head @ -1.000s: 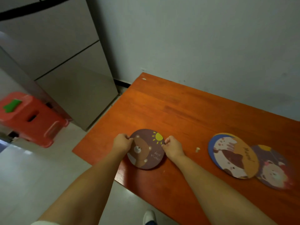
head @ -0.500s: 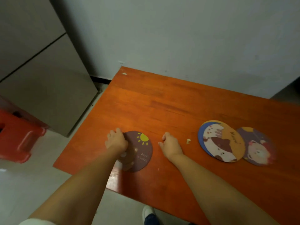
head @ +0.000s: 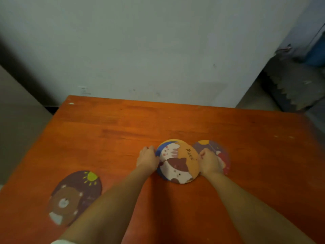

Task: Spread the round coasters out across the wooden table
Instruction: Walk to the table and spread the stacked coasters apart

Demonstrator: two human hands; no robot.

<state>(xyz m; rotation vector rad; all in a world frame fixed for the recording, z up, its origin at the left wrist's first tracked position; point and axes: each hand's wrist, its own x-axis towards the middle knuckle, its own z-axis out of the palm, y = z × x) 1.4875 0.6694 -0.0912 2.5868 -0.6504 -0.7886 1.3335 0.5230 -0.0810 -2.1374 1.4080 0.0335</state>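
Note:
Three round coasters lie on the orange-brown wooden table [head: 123, 124]. A brown bear coaster [head: 73, 198] with a yellow sun sits alone at the near left. An orange and blue "Meow" cat coaster [head: 177, 161] lies in the middle, overlapping a purple coaster [head: 223, 155] to its right. My left hand [head: 147, 160] grips the cat coaster's left edge. My right hand [head: 209, 162] grips its right edge and covers part of the purple one.
A pale wall [head: 158, 50] runs behind the table's far edge. A grey cabinet side [head: 15, 124] stands to the left. Grey floor and a dark serrated mat [head: 288, 88] show at the far right.
Both hands let go of the bear coaster at the left and moved right onto the cat coaster. The view swung right, so the bear coaster now lies at the near left.

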